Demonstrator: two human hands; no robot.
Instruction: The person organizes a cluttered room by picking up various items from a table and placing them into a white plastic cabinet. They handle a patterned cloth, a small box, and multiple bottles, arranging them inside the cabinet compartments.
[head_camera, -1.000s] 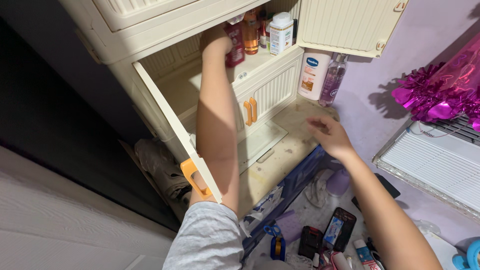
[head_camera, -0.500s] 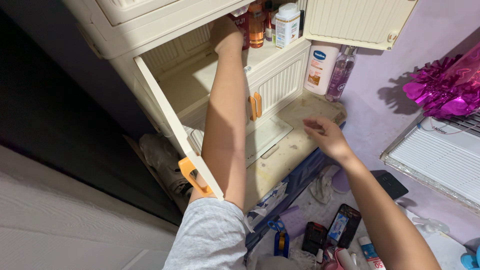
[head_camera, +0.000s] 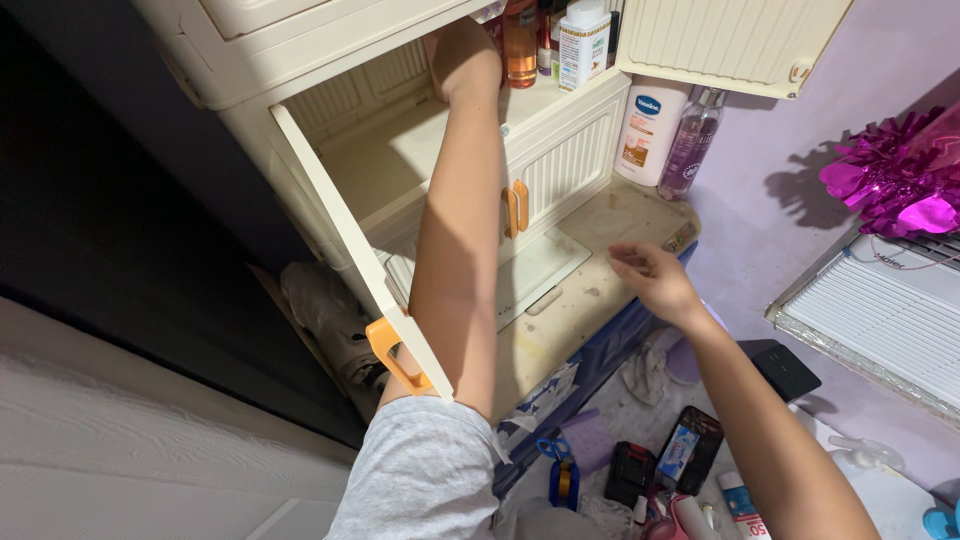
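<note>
Cabinet shelf (head_camera: 400, 150) edge meets left hand (head_camera: 462, 60); right hand (head_camera: 655, 280) hovers free

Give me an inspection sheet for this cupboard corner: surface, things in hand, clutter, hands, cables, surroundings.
Surface: stained beige top, bare near the right hand.
Things: bottles on the open cupboard shelf; white lotion bottle and clear purple bottle below.
Clutter: scissors, tubes and small packs on the floor.
Hands: left hand up among the shelf bottles, grip hidden; right hand empty, over the top.
Cables: nothing seen.
Surroundings: purple wall, magenta tinsel, white vent.
</note>
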